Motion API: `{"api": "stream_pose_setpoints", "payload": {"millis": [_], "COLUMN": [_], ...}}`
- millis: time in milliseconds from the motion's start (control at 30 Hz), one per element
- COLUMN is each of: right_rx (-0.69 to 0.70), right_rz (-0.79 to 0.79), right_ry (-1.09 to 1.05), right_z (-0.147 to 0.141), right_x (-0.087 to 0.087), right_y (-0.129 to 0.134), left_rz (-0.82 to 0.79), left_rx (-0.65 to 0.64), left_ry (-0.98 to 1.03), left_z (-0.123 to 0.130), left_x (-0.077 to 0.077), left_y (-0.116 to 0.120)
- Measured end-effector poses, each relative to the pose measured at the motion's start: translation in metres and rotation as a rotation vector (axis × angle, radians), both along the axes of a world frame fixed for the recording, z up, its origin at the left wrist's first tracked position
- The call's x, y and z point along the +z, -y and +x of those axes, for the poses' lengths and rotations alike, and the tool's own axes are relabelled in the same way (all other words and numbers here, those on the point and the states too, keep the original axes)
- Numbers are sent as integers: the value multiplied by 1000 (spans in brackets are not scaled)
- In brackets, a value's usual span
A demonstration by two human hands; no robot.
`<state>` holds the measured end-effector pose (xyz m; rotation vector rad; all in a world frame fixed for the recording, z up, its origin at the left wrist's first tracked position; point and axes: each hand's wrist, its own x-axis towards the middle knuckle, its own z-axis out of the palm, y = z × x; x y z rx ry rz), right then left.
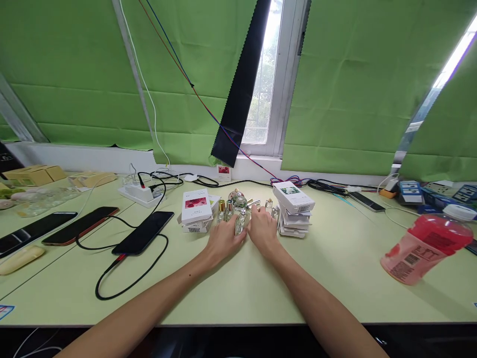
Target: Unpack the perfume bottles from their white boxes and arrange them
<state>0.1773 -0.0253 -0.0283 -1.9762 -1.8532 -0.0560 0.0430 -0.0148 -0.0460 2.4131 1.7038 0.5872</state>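
Note:
My left hand (222, 240) is closed around a small clear glass bottle (240, 223) with a silver cap, held near the table between thumb and fingers. Close beside it, my right hand (263, 227) has its fingers curled in among the bottles; what they grip is hidden. Small glass vials stand around both hands, among them a gold-capped vial (221, 208) on the left and a clear vial (275, 213) on the right. Behind the hands is a round, shiny ornate bottle (236, 195). A stack of white boxes (196, 206) flanks my left hand, and another stack (294, 216) flanks my right.
Left of the boxes lie a black phone (143, 232) on a looped cable, more phones and a power strip (139, 194). At right, a pink-red drink bottle (427, 246) leans in view. Cables (324, 186) run along the back of the table (335, 283).

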Motion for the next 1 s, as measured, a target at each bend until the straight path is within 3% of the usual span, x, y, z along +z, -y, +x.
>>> {"api": "stream_pose_setpoints", "payload": {"millis": [167,600,1000], "right_rx": [-93,-104,-122], "right_rz": [-87,-294,-321], "right_ry": [116,157,154], "right_z": [-1,-3,-3], "right_x": [5,7,4], "right_y": [7,11,10], "left_rz": [-15,-1,-6], "left_rx": [-14,-42,-62], "left_ry": [33,29,62], "left_z": [-1,-1,-2], "left_x": [1,-2,-4], "left_y": [2,0,-2]}}
